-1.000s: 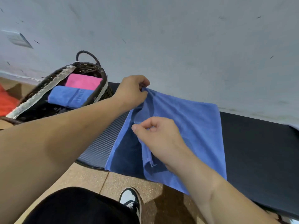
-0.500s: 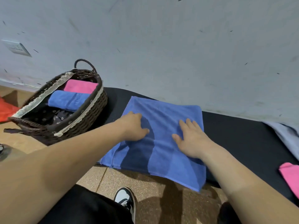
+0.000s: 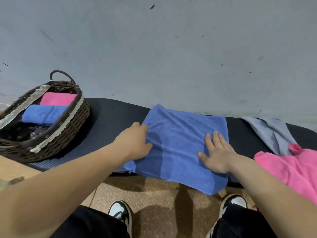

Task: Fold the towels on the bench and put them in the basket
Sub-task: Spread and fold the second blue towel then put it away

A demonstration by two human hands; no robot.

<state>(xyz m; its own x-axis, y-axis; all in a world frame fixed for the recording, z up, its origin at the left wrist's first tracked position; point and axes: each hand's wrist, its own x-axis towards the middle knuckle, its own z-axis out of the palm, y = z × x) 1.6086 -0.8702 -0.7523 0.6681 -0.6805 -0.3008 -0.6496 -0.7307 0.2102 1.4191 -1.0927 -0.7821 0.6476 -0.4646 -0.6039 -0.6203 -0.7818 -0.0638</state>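
the blue towel (image 3: 180, 140) lay folded on the dark surface (image 3: 111, 124), its near edge hanging over the front. the right hand (image 3: 217, 157) rested flat on it at 4 o'clock, fingers (image 3: 216, 140) straight and spread. the left hand (image 3: 135, 143) sat on its 9 o'clock edge with fingers bent; if they gripped the cloth, i could not tell. the basket (image 3: 68, 133) stood further at 9 o'clock, a pink towel (image 3: 291, 169) at 3 o'clock.
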